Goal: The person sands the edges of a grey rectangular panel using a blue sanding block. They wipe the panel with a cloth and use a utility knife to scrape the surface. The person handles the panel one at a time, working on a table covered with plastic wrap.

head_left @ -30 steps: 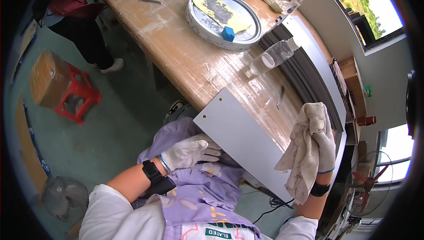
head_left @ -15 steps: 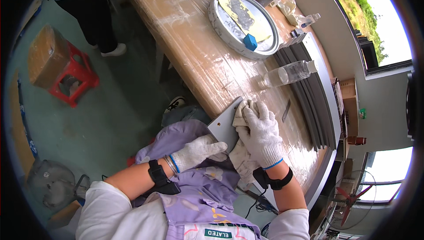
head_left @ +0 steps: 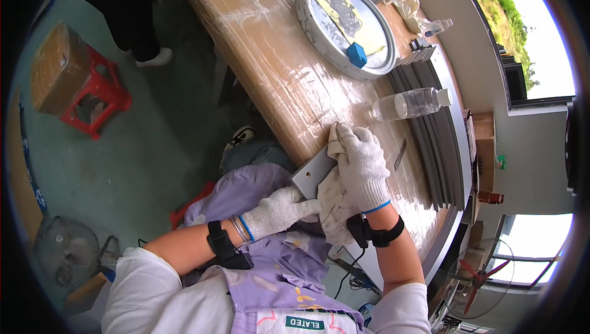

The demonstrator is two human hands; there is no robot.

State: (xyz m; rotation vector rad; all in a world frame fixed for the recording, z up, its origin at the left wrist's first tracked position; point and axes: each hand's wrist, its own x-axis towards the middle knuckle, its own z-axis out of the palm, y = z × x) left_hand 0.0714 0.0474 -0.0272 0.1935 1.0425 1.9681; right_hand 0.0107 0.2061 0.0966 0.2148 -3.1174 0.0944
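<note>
Right hand: our gloved right hand (head_left: 361, 165) lies palm down, fingers spread, pressing a white cloth (head_left: 332, 202) onto the grey panel (head_left: 312, 174).
Left hand: our gloved left hand (head_left: 279, 210) is closed around the near edge of the panel, thumb side toward the cloth.
Grey panel: it lies at the near edge of the wooden table (head_left: 270, 57), partly over our lap; most of it is hidden under the cloth and hands, so we cannot tell how far it reaches.
Cloth: bunched, between right palm and panel, trailing toward the wrist.
Nearby: a clear plastic bottle (head_left: 410, 103) lies on its side beside a stack of dark strips (head_left: 433, 131); a round metal tray (head_left: 344, 26) holds a blue block (head_left: 356, 55).
Floor: a red stool (head_left: 92, 97) stands well apart.
</note>
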